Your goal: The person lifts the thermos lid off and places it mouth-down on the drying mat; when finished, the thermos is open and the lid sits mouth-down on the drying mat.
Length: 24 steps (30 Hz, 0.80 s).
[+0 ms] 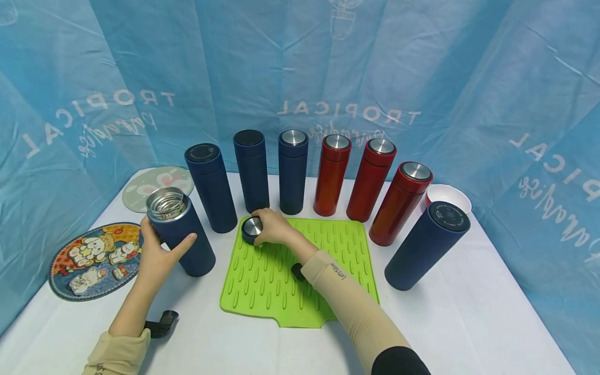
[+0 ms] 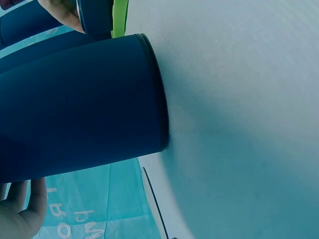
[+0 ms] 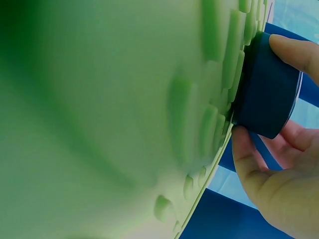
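Observation:
My left hand (image 1: pixel 157 258) grips a navy thermos bottle (image 1: pixel 189 247) from its left side, thumb across the front. The bottle stands uncapped on the white cloth, its steel mouth showing; in the left wrist view, its base (image 2: pixel 144 94) meets the cloth. On the green silicone mat (image 1: pixel 300 286) sits a navy lid (image 1: pixel 252 229) with a silver top. My right hand (image 1: pixel 276 229) holds that lid by its rim at the mat's far left corner. The right wrist view shows the thumb and fingers (image 3: pixel 294 55) on opposite sides of the lid (image 3: pixel 266 89).
Behind the mat stand capped thermoses in an arc: navy ones (image 1: pixel 250 177) leftward, red ones (image 1: pixel 333 179) rightward. Another navy thermos (image 1: pixel 424 250) stands right of the mat. A cartoon placemat (image 1: pixel 100 260) and green round mat (image 1: pixel 140 190) lie left; a white-lined bowl (image 1: pixel 450 195) sits back right.

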Available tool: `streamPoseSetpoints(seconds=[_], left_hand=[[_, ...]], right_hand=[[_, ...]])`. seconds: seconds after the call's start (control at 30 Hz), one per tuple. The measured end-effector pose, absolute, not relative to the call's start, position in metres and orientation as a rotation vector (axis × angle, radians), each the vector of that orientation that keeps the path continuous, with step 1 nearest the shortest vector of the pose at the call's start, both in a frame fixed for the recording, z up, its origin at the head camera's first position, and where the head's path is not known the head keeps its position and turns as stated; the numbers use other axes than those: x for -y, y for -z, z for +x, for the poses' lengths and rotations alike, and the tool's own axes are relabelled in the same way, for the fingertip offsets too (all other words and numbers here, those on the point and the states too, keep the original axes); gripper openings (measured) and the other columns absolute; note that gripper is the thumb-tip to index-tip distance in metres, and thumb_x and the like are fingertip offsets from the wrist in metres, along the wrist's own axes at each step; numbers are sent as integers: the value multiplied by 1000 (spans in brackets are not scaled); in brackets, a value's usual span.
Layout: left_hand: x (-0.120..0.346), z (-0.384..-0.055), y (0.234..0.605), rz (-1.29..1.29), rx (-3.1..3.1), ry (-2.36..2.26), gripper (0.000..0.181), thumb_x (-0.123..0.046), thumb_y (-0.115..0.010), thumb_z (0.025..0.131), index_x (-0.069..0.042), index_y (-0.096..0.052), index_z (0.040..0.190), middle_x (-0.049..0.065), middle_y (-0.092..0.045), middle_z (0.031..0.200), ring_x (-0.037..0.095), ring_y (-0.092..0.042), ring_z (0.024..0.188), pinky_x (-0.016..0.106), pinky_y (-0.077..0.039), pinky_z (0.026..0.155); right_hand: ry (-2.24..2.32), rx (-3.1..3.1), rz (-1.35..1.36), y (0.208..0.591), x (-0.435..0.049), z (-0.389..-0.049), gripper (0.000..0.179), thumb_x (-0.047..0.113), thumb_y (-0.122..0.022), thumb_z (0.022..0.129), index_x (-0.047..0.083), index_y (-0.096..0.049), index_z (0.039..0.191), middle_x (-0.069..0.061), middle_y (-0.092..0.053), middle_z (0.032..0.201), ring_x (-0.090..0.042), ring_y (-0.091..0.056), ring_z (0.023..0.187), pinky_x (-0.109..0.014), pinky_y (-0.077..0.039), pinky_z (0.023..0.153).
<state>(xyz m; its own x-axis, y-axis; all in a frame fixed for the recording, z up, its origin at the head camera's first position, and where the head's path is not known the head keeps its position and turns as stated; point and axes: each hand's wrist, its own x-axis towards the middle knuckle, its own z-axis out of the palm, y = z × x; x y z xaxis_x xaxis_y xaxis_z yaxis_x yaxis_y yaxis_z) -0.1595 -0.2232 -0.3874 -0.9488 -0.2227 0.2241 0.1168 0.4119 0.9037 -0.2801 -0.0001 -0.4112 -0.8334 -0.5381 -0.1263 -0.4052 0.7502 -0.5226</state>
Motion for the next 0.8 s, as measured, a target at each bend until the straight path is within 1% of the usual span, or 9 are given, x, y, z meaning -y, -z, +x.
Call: streamPoseSetpoints(seconds=[0.27,0.43,0.57,0.67,0.8], left_hand=[[224,-159,388,102,2374,1545,88,-24,-67,83,-20,-3,144,21,-22,143,44,-31,126,63,-25,98],[224,-159,388,103,2380,1540,89,-23,-68,83,-19,-3,144,21,-23,143,43,-31,125,62,-26,98],[225,-160,387,110,2393,1544,92,-21,-68,82,-18,-1,145,21,-22,144,43,-31,126,62,-26,98],[225,-160,386,108,2394,1542,92,-21,-68,82,-17,-1,145,21,-22,144,43,-31,126,62,-26,98],[224,-159,386,83,2370,1540,90,-22,-68,83,-18,-2,144,21,-22,143,44,-30,127,62,-24,99]], right_hand=[[740,-2665,-736,411,-1,-279,73,17,-79,72,9,-44,136,-6,-50,128,-20,-49,108,-30,-40,89],[838,-2605,-703,409,-4,-278,81,18,-79,72,15,-38,141,-9,-46,131,-22,-49,109,-30,-43,85],[943,-2573,-673,406,-11,-276,83,22,-79,73,20,-33,143,-13,-41,136,-28,-43,119,-37,-44,89],[1014,-2564,-681,400,-20,-274,83,23,-77,75,20,-32,144,-15,-39,138,-31,-39,124,-44,-42,92],[1115,-2536,-688,393,-37,-270,81,22,-76,76,18,-32,144,-17,-40,137,-31,-43,121,-44,-43,91]])
